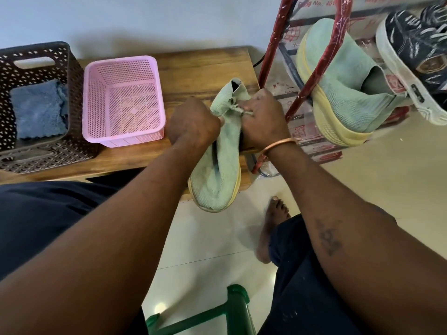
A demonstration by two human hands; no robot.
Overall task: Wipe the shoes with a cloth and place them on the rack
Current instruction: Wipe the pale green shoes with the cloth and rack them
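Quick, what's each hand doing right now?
Left hand: closed, gripping the green shoe by its upper.
Right hand: closed, gripping the same shoe near its opening.

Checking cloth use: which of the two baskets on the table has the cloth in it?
The dark brown basket at the far left; a blue cloth lies inside. The pink basket beside it shows only bare mesh.

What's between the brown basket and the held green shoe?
Head view: a pink basket on the table, then the left hand gripping the shoe.
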